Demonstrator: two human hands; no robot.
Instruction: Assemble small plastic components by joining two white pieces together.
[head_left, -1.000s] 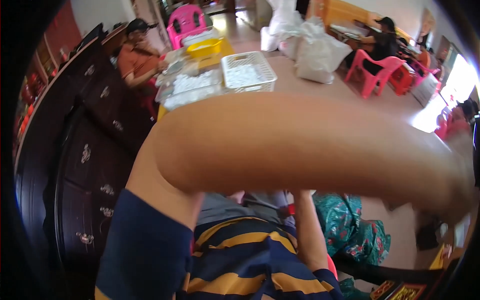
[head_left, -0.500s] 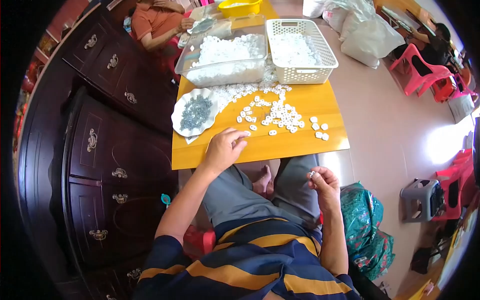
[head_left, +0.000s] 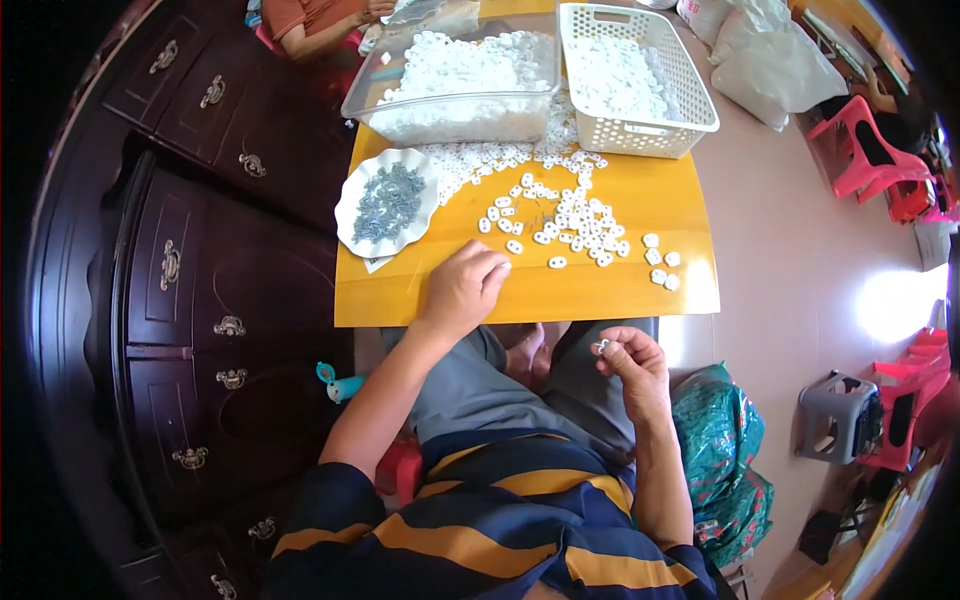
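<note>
Over the front edge of the yellow wooden table, my left hand is closed, its fingertips pressed on a small white plastic piece. My right hand is held above my right thigh, pinching a small white piece with a metallic glint. Beyond the left hand lies a loose group of white two-holed plastic pieces. Several more white pieces lie apart at the right. A scalloped white plate at the left holds a heap of small grey metal parts.
At the back stand a clear plastic bin and a cream perforated basket, both full of white pieces. A dark drawer cabinet lines the left side. A green bag sits by my right leg. Another person's arm shows at the far left.
The view has shifted a little. My right hand has moved slightly left, toward my left hand, still pinching its piece. My left hand stays near the table's front edge.
</note>
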